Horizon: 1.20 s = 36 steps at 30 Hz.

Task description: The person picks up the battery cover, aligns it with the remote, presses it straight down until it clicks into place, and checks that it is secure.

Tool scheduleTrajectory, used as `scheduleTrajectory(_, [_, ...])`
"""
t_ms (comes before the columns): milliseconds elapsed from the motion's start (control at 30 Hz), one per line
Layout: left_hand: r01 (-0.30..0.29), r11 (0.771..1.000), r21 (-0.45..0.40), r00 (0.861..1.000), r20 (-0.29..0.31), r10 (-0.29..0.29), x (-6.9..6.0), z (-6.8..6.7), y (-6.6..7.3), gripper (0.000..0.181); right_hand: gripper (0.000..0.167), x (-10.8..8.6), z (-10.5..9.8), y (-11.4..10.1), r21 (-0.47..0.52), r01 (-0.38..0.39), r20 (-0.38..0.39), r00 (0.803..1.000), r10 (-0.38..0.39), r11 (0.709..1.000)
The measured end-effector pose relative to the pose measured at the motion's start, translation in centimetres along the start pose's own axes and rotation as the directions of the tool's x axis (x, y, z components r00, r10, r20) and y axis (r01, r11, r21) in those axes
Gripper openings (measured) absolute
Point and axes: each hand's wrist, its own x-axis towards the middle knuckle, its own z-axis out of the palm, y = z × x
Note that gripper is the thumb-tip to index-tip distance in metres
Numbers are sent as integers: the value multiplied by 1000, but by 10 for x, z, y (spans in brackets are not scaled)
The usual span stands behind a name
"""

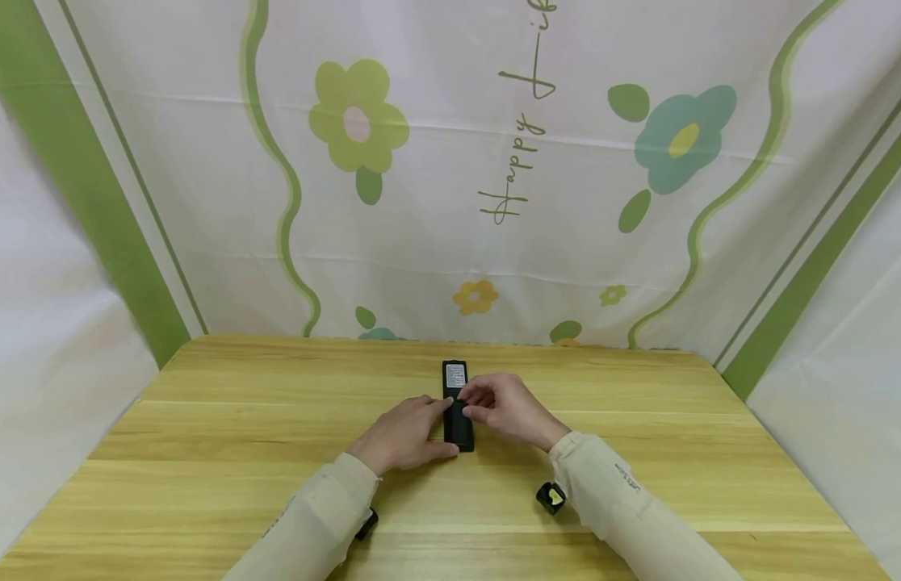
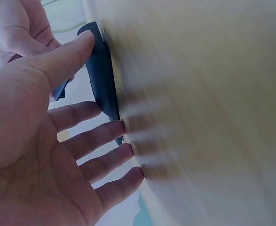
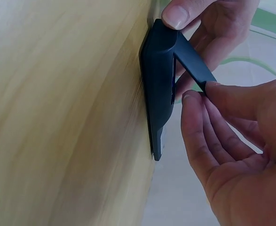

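On counter, over remote lengthwise near-to-far, label far.
Pinching tilted cover in right grip, touching with spread left grip.

On the remote, the label's print is being shown unreadably small; the space under the raised cover is being largely hidden. Beyond the remote, lettering is being cut by the head view's top edge; before it, sleeves are being cropped.
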Motion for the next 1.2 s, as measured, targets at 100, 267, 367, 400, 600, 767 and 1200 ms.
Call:
scheduleTrajectory(100, [-2,1000,-3,1000,0,2,0,0,-1,75,15,0,0,0,-12,-10,-2,1000,10,1000])
scheduleTrajectory(267, [-10,1000,2,1000,-2,10,1,0,-1,75,15,1,1,1,-27,-15,-3,1000,15,1000])
scheduleTrajectory(367, [-12,1000,0,1000,-4,12,1,0,-1,74,14,2,1,2,-28,-10,4,1000,10,1000])
scheduleTrajectory(400, [-11,1000,-1,1000,-4,11,1,0,-1,74,14,2,1,2,-28,-11,7,1000,11,1000])
scheduleTrajectory(600, [-3,1000,-5,1000,-2,3,0,0,0,74,15,3,1,2,-36,-10,25,1000,11,999])
scheduleTrajectory(767, [-2,1000,-11,1000,-2,1,-1,0,0,73,18,4,4,4,-49,-3,38,999,5,999])
scheduleTrajectory(1200, [11,1000,5,1000,-1,-11,0,0,0,75,22,5,6,5,-99,-2,41,999,6,995])
